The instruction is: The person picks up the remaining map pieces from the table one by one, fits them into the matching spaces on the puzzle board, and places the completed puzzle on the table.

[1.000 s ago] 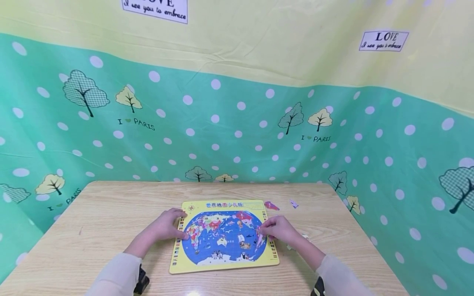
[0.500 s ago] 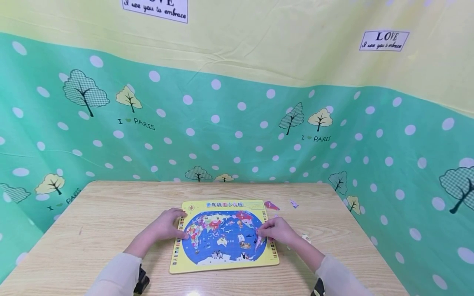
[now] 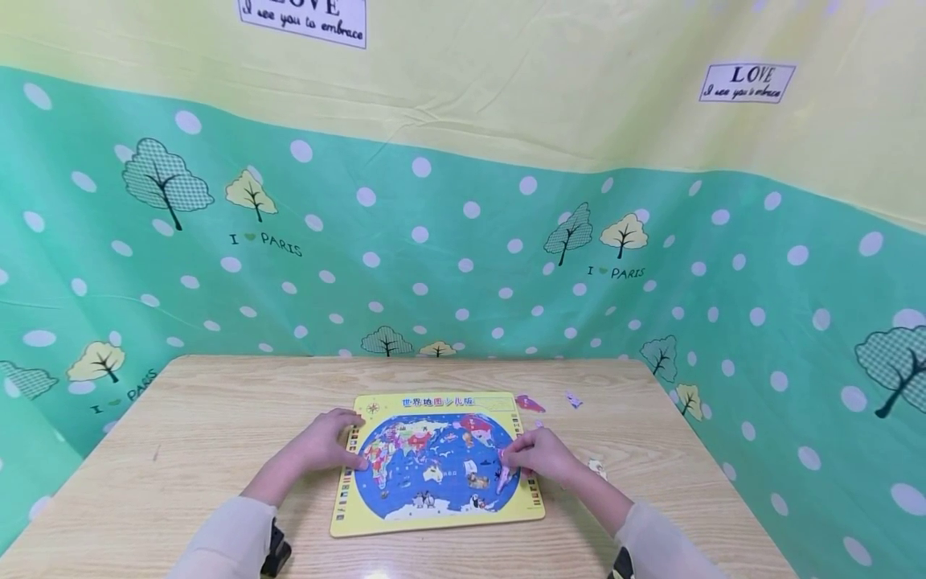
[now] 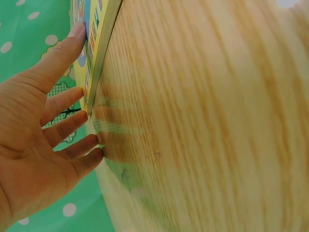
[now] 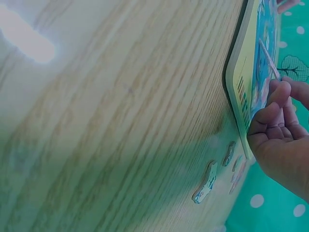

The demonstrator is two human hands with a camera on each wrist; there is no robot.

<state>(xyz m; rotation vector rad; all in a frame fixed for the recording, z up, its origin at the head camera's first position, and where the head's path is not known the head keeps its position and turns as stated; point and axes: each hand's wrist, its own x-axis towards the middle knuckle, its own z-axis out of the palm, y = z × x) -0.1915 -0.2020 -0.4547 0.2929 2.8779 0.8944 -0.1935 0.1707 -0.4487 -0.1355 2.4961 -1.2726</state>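
A yellow-bordered world map puzzle board (image 3: 434,529) lies on the table, its blue oval showing coloured continents. My right hand (image 3: 544,455) pinches a long pink puzzle piece (image 3: 504,476) between thumb and fingertips over the right side of the oval. In the right wrist view the puzzle piece (image 5: 269,58) is tilted, one end toward the board. My left hand (image 3: 329,441) is at the board's left edge. Its thumb rests on the board's face, as the left wrist view shows, while the other fingers of that hand (image 4: 43,121) spread loosely along the edge.
Beyond the board's upper right corner lie a red puzzle piece (image 3: 530,404) and a small purple one (image 3: 574,399). A pale piece (image 3: 597,467) lies beside my right forearm. A green dotted cloth (image 3: 448,257) hangs behind the wooden table (image 3: 217,394).
My right hand has shifted slightly left and nearer, with the pink puzzle piece between its fingertips. The left hand has stayed in place at the board's edge.
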